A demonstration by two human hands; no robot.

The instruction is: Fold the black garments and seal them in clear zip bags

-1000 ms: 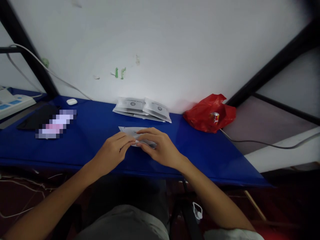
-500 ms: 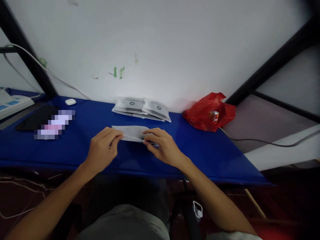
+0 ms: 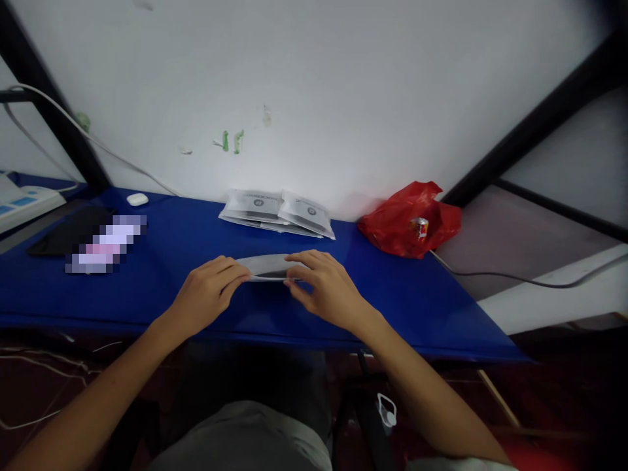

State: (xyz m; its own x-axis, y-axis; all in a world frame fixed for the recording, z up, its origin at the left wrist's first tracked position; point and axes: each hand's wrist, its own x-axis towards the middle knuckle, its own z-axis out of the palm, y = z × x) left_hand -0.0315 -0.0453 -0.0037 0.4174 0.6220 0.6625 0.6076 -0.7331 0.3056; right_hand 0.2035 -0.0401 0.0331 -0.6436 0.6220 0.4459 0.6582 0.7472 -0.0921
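A flat grey-white pouch (image 3: 267,265) is held just above the blue table (image 3: 417,301), seen almost edge-on. My left hand (image 3: 209,294) pinches its left end with thumb and fingers closed. My right hand (image 3: 326,288) grips its right end, fingers curled over the top edge. A small pile of similar pouches (image 3: 277,212) with round black marks lies further back against the white wall.
A red plastic bag (image 3: 409,222) with a small can in it sits at the back right. A white earbud case (image 3: 137,199) and a dark flat device (image 3: 66,232) lie at the left. A grey cable (image 3: 515,280) runs off to the right.
My hands moved apart along the pouch, then closer again. The pouch has tipped from lying flatter to nearly edge-on, and both hands have risen slightly.
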